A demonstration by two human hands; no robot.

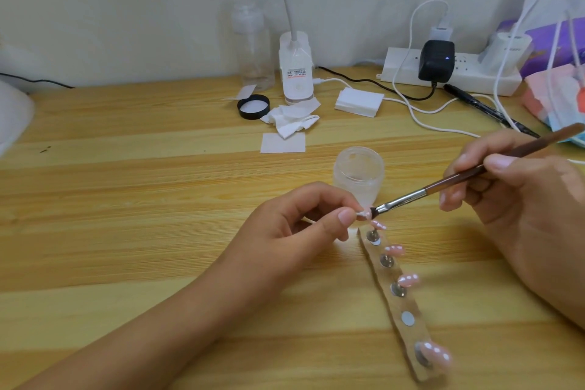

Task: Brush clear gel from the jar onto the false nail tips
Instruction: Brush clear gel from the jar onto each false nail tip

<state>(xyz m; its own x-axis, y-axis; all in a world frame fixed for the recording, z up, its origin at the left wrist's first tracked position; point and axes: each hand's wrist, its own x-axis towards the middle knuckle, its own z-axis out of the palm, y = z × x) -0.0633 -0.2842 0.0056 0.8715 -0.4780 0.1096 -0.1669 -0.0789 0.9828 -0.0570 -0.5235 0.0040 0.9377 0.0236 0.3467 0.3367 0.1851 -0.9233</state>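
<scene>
In the head view, the left hand (304,222) pinches a small pink nail tip (459,215) on its mount between thumb and forefinger. It holds the tip up off the tabletop (126,193), probably so that the tip can be turned to meet the bristles. The right hand (519,196) grips a brown-handled brush (443,182) like a pen, with fingers curled round the shaft well back from the metal ferrule. The handle slants up to the right, and the dark bristles touch the held tip, which suggests gel is being laid on at this moment.

The open jar (359,172) of clear gel stands just beyond the two hands, near enough for a short reach to reload the brush. Its likely lid (253,107), black and upturned, lies farther off beside a crumpled tissue (291,122).

A long holder strip (381,247) runs from just below the held tip toward the near right. Four more pink nail tips (408,280) stand on metal studs along it, raised so wet surfaces touch nothing. One round magnet (407,318) sits bare between them, most likely the held tip's place.
</scene>
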